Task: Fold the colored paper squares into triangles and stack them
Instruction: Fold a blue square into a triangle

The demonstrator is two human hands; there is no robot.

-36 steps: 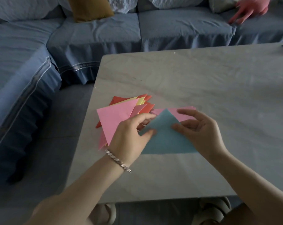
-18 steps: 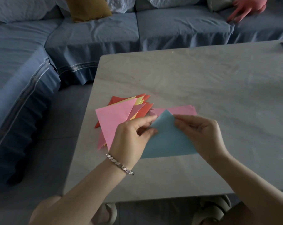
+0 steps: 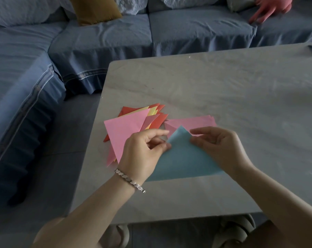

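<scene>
A light blue paper (image 3: 182,158), folded into a triangle with its tip pointing away from me, is held over the grey table (image 3: 223,90). My left hand (image 3: 144,151) pinches its left slope near the tip. My right hand (image 3: 219,149) grips the right slope. Left of it lies a fanned stack of folded triangles (image 3: 126,129), pink on top, with yellow and red below. Flat pink paper squares (image 3: 192,122) lie just beyond the blue tip, partly hidden by my fingers.
A blue sofa (image 3: 105,40) wraps around the table's far and left sides, with a mustard cushion (image 3: 96,9) on it. Another person's hand (image 3: 271,8) rests on the sofa at the top right. The table's left edge runs close to the triangle stack.
The blue triangle has lifted off the table and tilted up toward me. Both hands have closed in nearer its tip.
</scene>
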